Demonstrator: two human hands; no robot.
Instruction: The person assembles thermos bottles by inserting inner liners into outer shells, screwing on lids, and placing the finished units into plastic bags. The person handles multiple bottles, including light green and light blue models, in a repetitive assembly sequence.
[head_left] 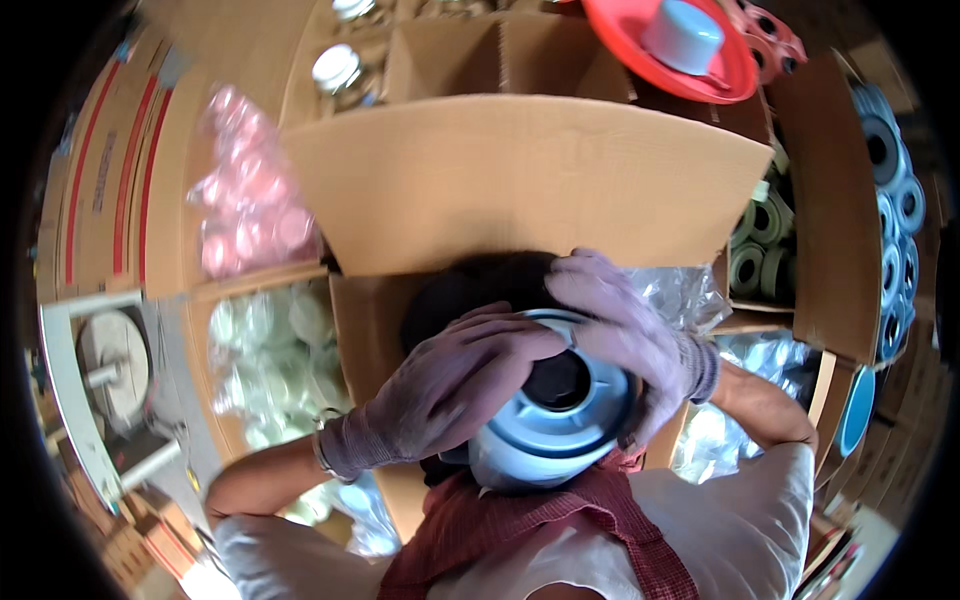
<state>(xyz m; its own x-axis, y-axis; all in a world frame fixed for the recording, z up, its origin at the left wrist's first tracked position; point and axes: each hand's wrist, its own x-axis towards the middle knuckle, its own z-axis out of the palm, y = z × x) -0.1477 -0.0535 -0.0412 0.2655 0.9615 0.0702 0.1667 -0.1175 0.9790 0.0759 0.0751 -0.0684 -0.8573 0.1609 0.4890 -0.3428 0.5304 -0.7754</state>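
Observation:
In front of my chest is a round light-blue plastic jug part (540, 460), with a raised ring and a dark round hole in its middle. My left hand (450, 385), in a greyish-purple knitted glove, grips its left side, the fingers reaching over the top near the hole. Gloved the same way, my right hand (640, 335) wraps round the right side and is a little blurred. What fills the hole is too dark to make out. Behind both hands lies a black rounded thing (450, 295), partly covered.
Ahead stands a cardboard flap (530, 185), with white-lidded glass jars (338, 68) and a red dish (735, 85) beyond. Bagged pink parts (250, 190), bagged pale-green parts (265, 360) and boxed green rings (765, 245) surround me. Blue parts (890, 220) are stacked far right.

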